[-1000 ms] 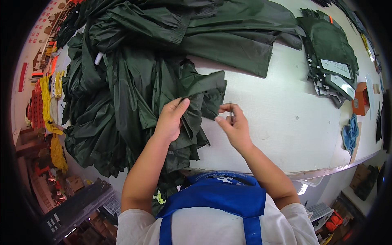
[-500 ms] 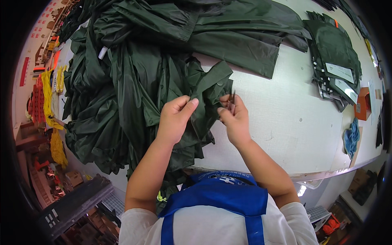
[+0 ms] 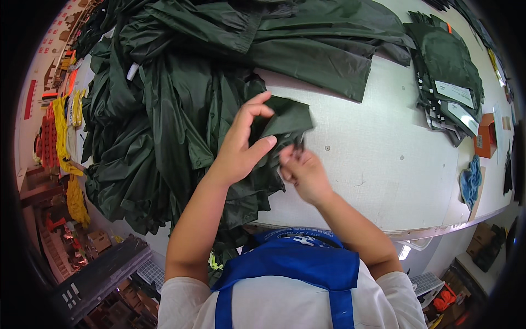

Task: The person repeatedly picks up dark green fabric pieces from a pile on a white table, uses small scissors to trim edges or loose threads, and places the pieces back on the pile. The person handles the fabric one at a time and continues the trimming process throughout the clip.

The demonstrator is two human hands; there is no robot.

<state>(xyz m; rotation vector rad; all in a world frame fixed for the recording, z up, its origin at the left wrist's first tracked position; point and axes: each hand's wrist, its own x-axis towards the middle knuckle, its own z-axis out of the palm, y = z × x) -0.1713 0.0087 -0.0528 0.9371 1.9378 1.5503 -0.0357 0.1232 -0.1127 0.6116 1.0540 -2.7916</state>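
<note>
A dark green rainwear garment [image 3: 290, 112] of thin, shiny cloth lies in front of me, one flat folded flap of it raised toward the right. My left hand [image 3: 241, 148] is at the flap's left side, thumb and fingers spread apart; some fingertips are over the cloth. Closed around small thread snips [image 3: 299, 143], my right hand [image 3: 304, 172] is just below the flap's lower edge. The snips' dark pointed tip sticks up past the fingers and is blurred by motion. Whether the blades touch the cloth cannot be seen.
Heaped green garments [image 3: 148, 126] cover the left and far side of the white table [image 3: 394, 181]. Folded garments with white labels [image 3: 446, 71] are stacked at the far right, near an orange box [image 3: 485, 137] and a blue cloth [image 3: 470, 183]. Yellow and red items [image 3: 63, 134] hang at the left.
My left hand has let its pinch go, spreading its fingers and moving slightly up. The flap has turned over flatter. My right hand has moved left and down with the snips.
</note>
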